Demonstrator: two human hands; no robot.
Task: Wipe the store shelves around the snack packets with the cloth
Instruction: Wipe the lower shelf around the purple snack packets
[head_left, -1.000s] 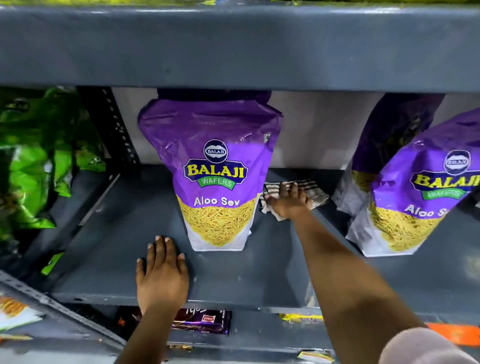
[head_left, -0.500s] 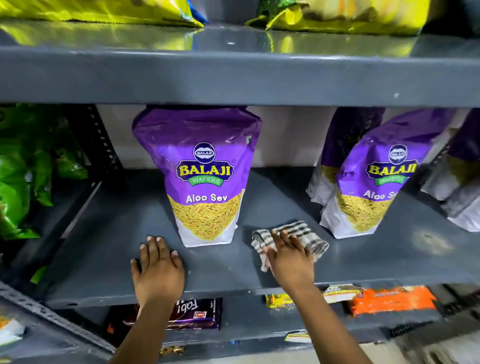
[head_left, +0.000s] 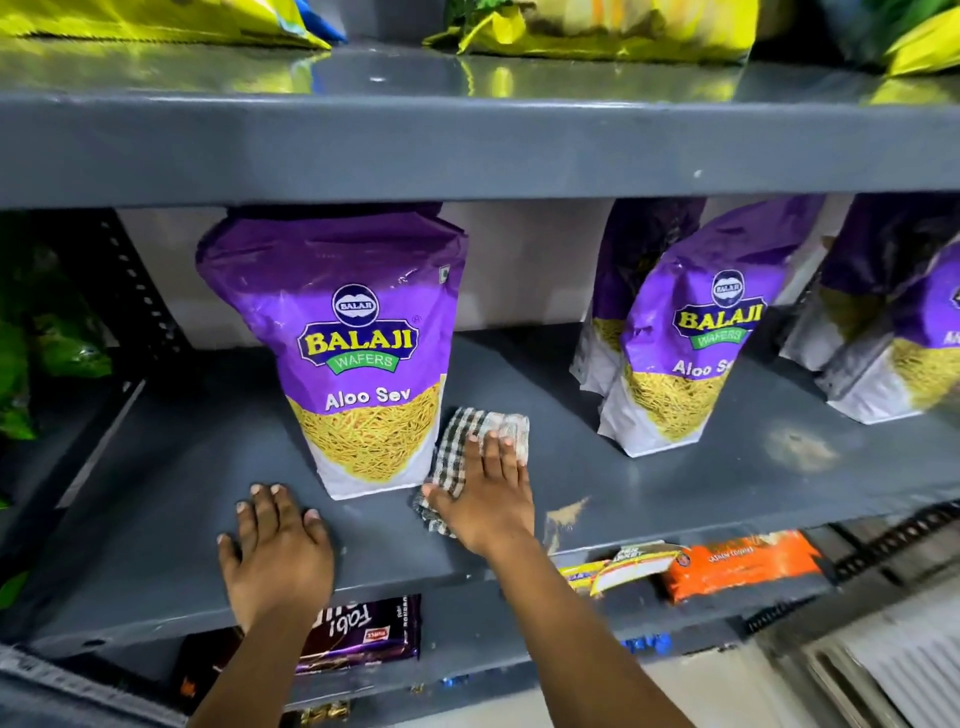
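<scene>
The flat grey metal shelf (head_left: 649, 483) is the biggest thing here, and all else sits on it, over it or under it. On this shelf, near the middle, stands a tall purple and yellow Aloo Sev snack bag (head_left: 358, 353), upright. Farther right on the shelf is a second purple snack bag (head_left: 685, 343), leaning a bit, with more purple bags behind and beside it. Yellow bags (head_left: 597, 26) lie on the board above the shelf. A bright orange packet (head_left: 743, 566) and a dark brown chocolate packet (head_left: 363, 634) lie under the shelf.

The right hand (head_left: 488, 499) is spread flat, pressing down on the black and white checked cloth (head_left: 467, 441). The cloth lies on the shelf, touching the right bottom corner of the tall snack bag. The left hand (head_left: 275, 556) is open too, palm down on the shelf's front part, just beside the bag's left bottom corner, holding nothing. Pale dusty spots (head_left: 566, 514) show on the shelf to the right of the cloth.
</scene>
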